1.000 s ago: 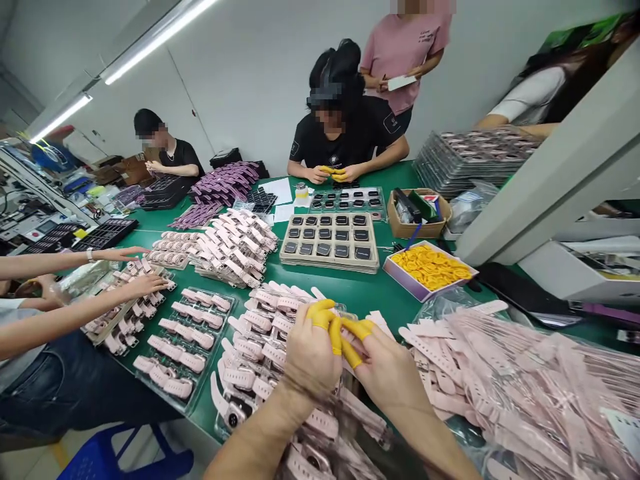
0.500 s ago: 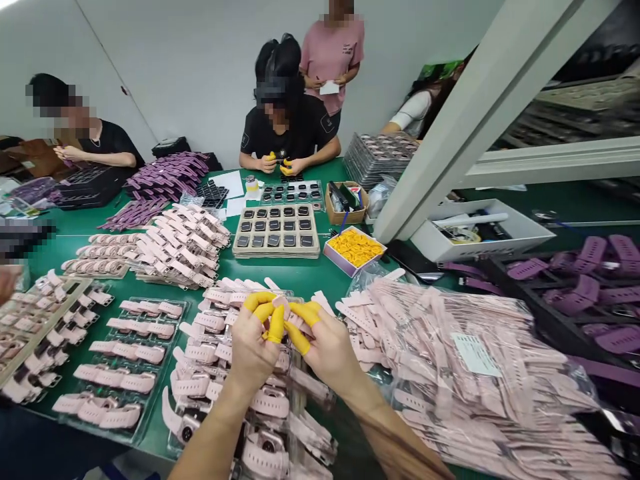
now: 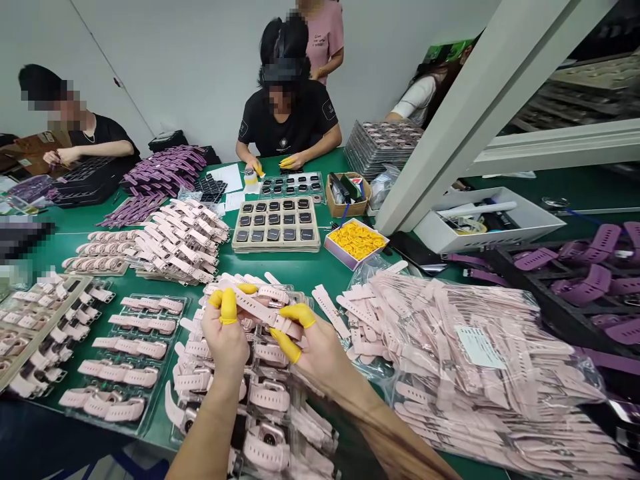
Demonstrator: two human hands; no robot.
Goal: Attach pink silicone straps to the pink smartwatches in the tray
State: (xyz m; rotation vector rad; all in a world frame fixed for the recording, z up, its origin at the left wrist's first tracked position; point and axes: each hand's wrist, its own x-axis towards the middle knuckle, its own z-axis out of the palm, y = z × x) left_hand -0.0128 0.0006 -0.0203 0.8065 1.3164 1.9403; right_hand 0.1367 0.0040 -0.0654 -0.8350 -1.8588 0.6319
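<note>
A pale pink watch strap [image 3: 260, 309] is stretched between my two hands, above a tray of pink-strapped watches [image 3: 267, 397]. My left hand [image 3: 227, 327], with yellow finger covers, pinches its left end. On the other end, my right hand [image 3: 310, 337] has its covered thumb and fingers closed near a buckle. Loose pink straps [image 3: 365, 320] lie just right of my hands, beside a large heap of straps in clear plastic bags [image 3: 450, 360] with a white label.
Trays of pink watches [image 3: 133, 347] stand at the left, with stacked pink straps [image 3: 180, 240] behind. Further back are a tray of black watch faces [image 3: 275, 227], a box of yellow finger covers [image 3: 356, 241] and a white bin [image 3: 485, 217]. People sit across the table.
My hands have moved apart, my left hand going left, and the strap now shows at length between them. The standing person at the back has shifted left; the seated person's hands have lowered.
</note>
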